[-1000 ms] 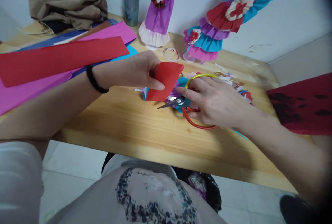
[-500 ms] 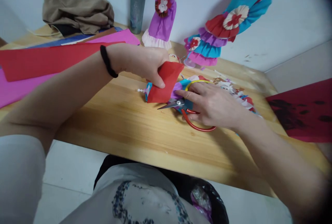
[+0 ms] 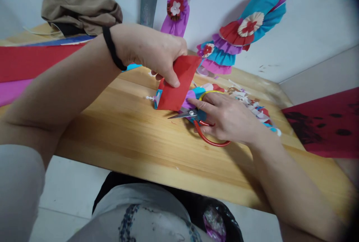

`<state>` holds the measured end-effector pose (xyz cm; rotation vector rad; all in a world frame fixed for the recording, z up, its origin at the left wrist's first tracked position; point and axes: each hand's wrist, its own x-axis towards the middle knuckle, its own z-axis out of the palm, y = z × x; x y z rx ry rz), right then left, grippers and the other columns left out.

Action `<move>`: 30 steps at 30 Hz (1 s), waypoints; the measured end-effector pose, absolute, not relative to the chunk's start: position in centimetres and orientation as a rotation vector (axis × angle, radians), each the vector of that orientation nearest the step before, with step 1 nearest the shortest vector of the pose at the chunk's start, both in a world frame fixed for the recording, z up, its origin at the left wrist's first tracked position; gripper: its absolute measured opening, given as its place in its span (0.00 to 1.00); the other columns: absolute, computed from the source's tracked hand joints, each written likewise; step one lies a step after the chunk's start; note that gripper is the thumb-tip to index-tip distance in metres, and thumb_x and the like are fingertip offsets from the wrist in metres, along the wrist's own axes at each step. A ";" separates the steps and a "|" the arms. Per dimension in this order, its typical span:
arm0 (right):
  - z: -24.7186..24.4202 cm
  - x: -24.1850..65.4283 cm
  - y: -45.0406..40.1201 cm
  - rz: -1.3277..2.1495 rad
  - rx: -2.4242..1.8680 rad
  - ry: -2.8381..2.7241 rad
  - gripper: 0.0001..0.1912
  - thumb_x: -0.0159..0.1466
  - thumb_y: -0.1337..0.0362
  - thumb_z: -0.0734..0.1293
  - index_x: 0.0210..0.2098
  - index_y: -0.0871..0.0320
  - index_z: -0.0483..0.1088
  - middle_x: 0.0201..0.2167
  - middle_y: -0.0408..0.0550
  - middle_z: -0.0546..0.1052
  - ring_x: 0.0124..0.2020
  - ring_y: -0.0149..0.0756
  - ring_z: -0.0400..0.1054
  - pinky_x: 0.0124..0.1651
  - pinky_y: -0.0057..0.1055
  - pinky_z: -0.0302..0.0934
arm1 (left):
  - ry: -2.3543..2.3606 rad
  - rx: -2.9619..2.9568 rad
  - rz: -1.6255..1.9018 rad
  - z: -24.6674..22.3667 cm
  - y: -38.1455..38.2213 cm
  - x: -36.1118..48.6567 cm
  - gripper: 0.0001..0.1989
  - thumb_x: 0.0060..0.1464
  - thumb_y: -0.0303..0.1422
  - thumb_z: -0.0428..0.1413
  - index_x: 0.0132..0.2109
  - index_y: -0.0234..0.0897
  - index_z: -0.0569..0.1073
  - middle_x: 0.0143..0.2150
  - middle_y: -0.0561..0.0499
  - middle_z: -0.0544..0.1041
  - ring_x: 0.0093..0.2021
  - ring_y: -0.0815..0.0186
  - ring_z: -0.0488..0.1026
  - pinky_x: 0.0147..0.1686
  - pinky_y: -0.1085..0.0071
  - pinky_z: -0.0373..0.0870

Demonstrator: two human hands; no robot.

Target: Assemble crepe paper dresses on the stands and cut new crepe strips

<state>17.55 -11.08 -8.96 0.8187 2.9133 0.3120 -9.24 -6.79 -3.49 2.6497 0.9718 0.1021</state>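
Observation:
My left hand (image 3: pixel 157 53) pinches a piece of red paper (image 3: pixel 179 85) between thumb and fingers, over the middle of the wooden table (image 3: pixel 126 122). In my right hand (image 3: pixel 227 116) are scissors (image 3: pixel 191 113) with red and yellow handles; their blades point left, just below the paper's lower edge, and look closed or nearly so. Purple and blue paper pieces (image 3: pixel 190 98) lie under and beside the red paper, partly hidden by it and my right hand. A small white beaded tip (image 3: pixel 152 98) sticks out to the left.
Layered paper dresses (image 3: pixel 227 47) and a purple paper figure (image 3: pixel 175 21) stand by the wall, near a bottle (image 3: pixel 150 0) and brown cloth (image 3: pixel 81 8). Paper scraps (image 3: pixel 252 105) lie right; large red sheets (image 3: pixel 33 60) lie left. A dark-spotted red sheet (image 3: pixel 331 122) is far right.
My left hand has moved slightly up and left, still holding the red paper. The pink sheet behind my left wrist is now hidden, and a blue edge shows below the wrist. The view has shifted slightly.

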 end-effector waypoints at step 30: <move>-9.1 17.1 -11.5 0.162 0.965 2.870 0.32 0.62 0.54 0.61 0.64 0.58 0.65 0.49 0.60 0.77 0.41 0.52 0.73 0.37 0.40 0.62 | 1.118 2.558 0.092 -4.1 -6.9 -8.6 0.16 0.57 0.35 0.59 0.34 0.20 0.76 0.18 0.57 0.69 0.23 0.80 0.63 0.37 0.69 0.71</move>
